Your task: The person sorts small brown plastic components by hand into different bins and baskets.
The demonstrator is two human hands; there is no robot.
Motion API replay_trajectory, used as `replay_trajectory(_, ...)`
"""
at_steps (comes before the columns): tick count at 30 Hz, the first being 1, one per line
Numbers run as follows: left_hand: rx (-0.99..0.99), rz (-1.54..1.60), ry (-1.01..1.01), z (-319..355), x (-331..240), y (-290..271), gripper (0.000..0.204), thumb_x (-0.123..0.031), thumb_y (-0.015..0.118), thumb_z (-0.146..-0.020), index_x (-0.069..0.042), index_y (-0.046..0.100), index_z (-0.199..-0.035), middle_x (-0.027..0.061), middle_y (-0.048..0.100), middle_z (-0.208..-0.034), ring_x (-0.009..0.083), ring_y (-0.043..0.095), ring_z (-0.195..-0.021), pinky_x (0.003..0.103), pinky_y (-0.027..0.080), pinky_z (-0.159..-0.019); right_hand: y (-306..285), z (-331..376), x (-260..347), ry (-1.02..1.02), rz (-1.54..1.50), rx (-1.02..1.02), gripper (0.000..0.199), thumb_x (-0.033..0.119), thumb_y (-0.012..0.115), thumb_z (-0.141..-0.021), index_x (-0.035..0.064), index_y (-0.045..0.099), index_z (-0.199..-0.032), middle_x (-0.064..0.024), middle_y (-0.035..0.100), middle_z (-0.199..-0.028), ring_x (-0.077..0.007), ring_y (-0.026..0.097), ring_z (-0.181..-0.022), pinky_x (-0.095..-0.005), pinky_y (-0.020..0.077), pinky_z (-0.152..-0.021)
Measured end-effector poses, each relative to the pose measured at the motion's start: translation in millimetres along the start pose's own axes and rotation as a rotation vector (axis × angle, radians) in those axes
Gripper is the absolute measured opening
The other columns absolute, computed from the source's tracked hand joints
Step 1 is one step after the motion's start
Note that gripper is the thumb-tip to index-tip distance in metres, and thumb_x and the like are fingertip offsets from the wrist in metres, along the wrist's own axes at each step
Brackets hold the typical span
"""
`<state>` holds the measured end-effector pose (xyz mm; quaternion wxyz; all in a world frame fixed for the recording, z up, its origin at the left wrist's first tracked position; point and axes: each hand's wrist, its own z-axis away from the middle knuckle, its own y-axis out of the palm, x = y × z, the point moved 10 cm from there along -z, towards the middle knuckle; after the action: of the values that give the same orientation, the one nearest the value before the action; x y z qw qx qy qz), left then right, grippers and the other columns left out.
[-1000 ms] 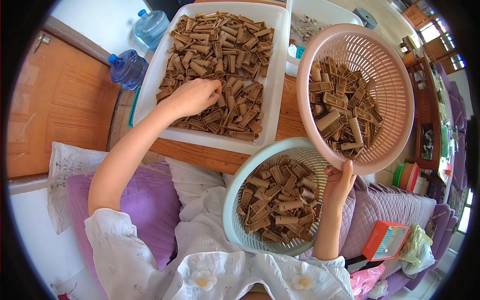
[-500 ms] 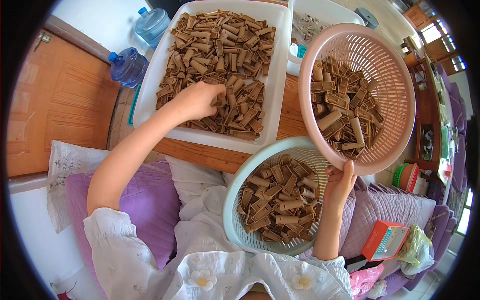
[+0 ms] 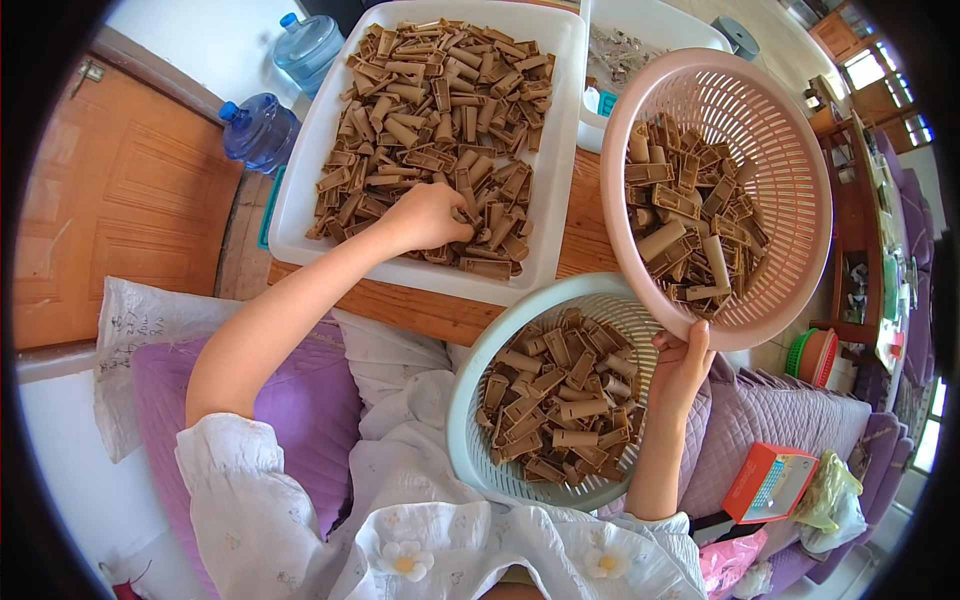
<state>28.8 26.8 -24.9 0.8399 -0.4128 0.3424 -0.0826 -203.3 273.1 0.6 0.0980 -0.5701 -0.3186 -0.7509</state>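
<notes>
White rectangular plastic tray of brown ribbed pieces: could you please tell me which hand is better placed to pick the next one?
Left. The left hand already rests on the brown ribbed pieces in the white rectangular plastic tray; the right hand grips the pink round plastic basket.

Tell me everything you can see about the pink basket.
The pink basket is round, looks like plastic, with slotted latticed walls and a solid rim. It sits tilted toward the person, partly filled with brown tube-shaped pieces. The right hand touches its lower rim, which overlaps the pale green basket.
</notes>
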Motion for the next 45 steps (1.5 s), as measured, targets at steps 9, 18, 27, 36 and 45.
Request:
replay_trajectory(9, -0.094, -0.289, 0.048, 7, -15, -7, 0.031, -0.019, 0.063, -0.066, -0.005, 0.06, -0.093, 0.0159, 0.058, -0.089, 0.0287, 0.056, -0.085, 0.037, 0.045, -0.074, 1, 0, -2, 0.014, 0.013, -0.026, 0.027, 0.015, 0.048, -0.084, 0.0009, 0.033, -0.102, -0.0113, 0.048, -0.088, -0.0171, 0.051, -0.065, -0.0286, 0.0457, -0.055)
replay_trajectory(18, -0.203, 0.086, 0.023, 7, -12, -69, 0.027, -0.018, 0.059, -0.066, -0.002, 0.062, -0.087, 0.0101, 0.057, -0.056, 0.0136, 0.054, -0.052, 0.027, 0.044, -0.057, 4, 2, 3, 0.017, 0.006, -0.031, 0.026, 0.013, 0.048, -0.084, 0.0012, 0.033, -0.1, -0.0118, 0.049, -0.083, -0.0178, 0.051, -0.059, -0.0286, 0.0458, -0.054)
replay_trajectory(27, -0.146, 0.582, 0.631, -12, -227, -109, 0.035, -0.022, 0.058, -0.076, 0.002, 0.055, -0.101, 0.0122, 0.059, -0.081, 0.0152, 0.056, -0.059, 0.024, 0.045, -0.055, 1, 0, -1, 0.011, 0.017, -0.014, 0.027, 0.016, 0.049, -0.084, 0.0021, 0.034, -0.102, -0.0103, 0.049, -0.084, -0.0161, 0.051, -0.06, -0.0287, 0.0461, -0.054)
replay_trajectory(36, -0.014, -0.074, 0.45, -7, -204, -123, 0.038, -0.032, 0.058, -0.074, 0.0, 0.055, -0.094, 0.0093, 0.056, -0.066, 0.0155, 0.055, -0.058, 0.027, 0.045, -0.054, 2, -1, 1, -0.004, 0.017, -0.003, 0.024, 0.016, 0.047, -0.084, 0.002, 0.036, -0.1, -0.0091, 0.048, -0.083, -0.0159, 0.051, -0.062, -0.0288, 0.0454, -0.055)
replay_trajectory(45, -0.248, -0.457, -0.104, 26, 21, -57, 0.046, -0.019, 0.069, -0.063, 0.004, 0.041, -0.092, 0.0214, 0.056, -0.073, 0.035, 0.057, -0.075, 0.04, 0.047, -0.063, 2, -1, -1, -0.003, 0.007, -0.015, 0.025, 0.015, 0.048, -0.084, 0.0011, 0.036, -0.101, -0.0094, 0.048, -0.082, -0.0158, 0.05, -0.058, -0.0277, 0.0452, -0.054)
